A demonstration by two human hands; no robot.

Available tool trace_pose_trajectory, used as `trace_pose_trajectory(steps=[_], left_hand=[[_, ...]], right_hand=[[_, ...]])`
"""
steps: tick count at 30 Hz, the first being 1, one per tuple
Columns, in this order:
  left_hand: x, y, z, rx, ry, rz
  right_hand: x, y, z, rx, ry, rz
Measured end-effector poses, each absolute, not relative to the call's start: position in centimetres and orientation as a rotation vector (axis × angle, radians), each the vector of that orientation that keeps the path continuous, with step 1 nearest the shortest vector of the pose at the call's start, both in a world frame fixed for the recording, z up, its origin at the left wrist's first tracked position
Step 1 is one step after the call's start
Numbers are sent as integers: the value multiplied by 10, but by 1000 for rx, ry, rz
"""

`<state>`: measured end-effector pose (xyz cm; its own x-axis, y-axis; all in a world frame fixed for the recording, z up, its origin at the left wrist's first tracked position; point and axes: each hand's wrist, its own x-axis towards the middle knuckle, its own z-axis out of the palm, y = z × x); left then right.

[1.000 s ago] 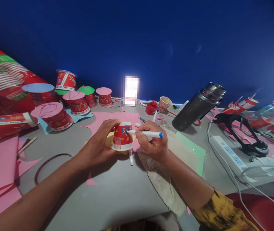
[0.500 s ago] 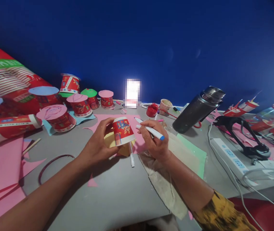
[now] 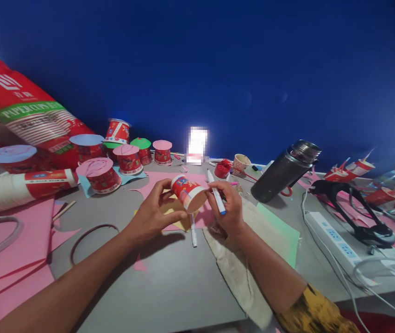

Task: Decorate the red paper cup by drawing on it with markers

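Observation:
A red printed paper cup (image 3: 184, 188) lies tilted in my left hand (image 3: 153, 213), its wide rim turned to the lower right. My left fingers and thumb hold it from the left side. My right hand (image 3: 228, 208) grips a white marker (image 3: 217, 194) with a blue end pointing down. The right fingertips are at the cup's rim; whether they touch it I cannot tell. Below the cup, another white pen (image 3: 193, 233) rests on the table. Yellow paper (image 3: 179, 221) and pink paper (image 3: 204, 216) lie beneath the hands.
Several red cups with paper discs, such as a pink-topped cup (image 3: 100, 178), stand at the left near a paper-cup bag (image 3: 40, 111) and stacked cups (image 3: 3, 189). A dark flask (image 3: 284, 173), cloth (image 3: 242, 263) and power strip (image 3: 336, 243) occupy the right.
The cup has tipped from rim down to rim facing the lower right. My right hand has come nearer to it, with the marker now more upright. The view has shifted slightly left.

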<state>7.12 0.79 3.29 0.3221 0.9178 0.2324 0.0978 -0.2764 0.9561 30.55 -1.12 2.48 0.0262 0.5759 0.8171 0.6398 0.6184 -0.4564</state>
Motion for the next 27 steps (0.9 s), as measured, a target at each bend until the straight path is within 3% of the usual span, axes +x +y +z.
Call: trace_pose_trajectory(steps=[10, 16, 27], left_hand=[[63, 11, 39, 1869, 1061, 1154], [58, 16, 26, 2350, 797, 1151], [64, -1, 35, 2565, 541, 889]], right_hand=[[321, 7, 29, -1035, -1212, 835], [309, 1, 30, -969, -1379, 827], [300, 0, 22, -959, -1389, 938]])
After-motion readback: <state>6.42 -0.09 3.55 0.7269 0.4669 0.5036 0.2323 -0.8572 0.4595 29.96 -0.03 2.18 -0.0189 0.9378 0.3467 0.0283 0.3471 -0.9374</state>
